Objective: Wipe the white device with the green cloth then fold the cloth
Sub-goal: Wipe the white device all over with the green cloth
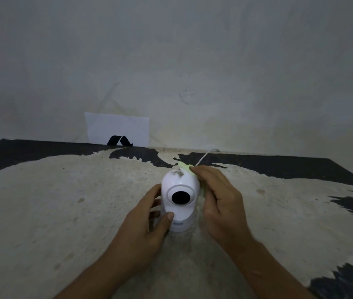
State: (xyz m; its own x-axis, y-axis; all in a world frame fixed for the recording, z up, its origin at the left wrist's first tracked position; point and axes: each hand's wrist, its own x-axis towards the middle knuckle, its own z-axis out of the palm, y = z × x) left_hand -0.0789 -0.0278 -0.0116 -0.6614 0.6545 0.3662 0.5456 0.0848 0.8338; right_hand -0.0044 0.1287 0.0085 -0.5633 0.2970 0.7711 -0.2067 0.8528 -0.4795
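Observation:
A white device (179, 186) with a round black lens stands upright on the worn table (63, 201), near the middle. A dark smudge marks its top. My left hand (149, 221) grips its base from the left, thumb across the front. My right hand (218, 199) presses the pale green cloth (184, 167) against the device's right and rear side. Only a small corner of the cloth shows above my fingers; the rest is hidden under the hand.
A thin white cable (205, 156) runs from behind the device toward the table's back edge. A white sheet with a black mark (117, 130) leans against the wall at the back left. The tabletop is beige with dark peeled patches.

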